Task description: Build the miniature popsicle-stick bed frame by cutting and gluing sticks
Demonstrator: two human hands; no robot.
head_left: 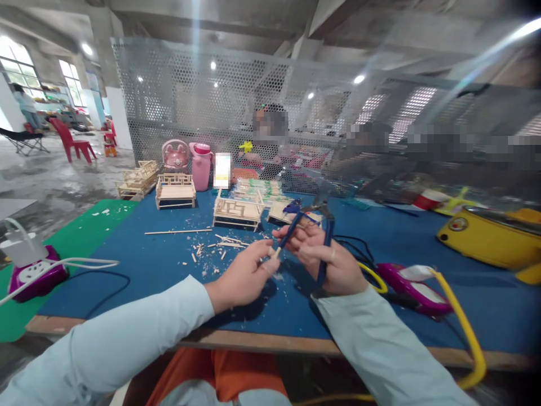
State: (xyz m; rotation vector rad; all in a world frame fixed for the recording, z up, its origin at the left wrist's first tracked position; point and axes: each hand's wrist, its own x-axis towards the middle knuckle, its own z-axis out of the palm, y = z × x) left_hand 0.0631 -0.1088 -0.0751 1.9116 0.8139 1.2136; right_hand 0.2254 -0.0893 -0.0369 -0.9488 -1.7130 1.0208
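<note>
Left hand (243,277) pinching slim, pale stick (277,252) | right hand (338,265) curling around blue-handled pliers (328,230), handles splayed | surface (156,257) showing room left of scraps (230,244), front edge (262,340) running beneath forearms

the left hand (245,274) and right hand (333,265) are bare and ungloved, with what looks like a thin ring on a finger of the right. both arms are covered by long, pale blue sleeves, the left sleeve (143,324) softly creased and the right sleeve (376,332) loose at its open cuff. orange cloth (249,369) covers the lap, with pale blue fabric (192,393) lying over its lower part.
</note>
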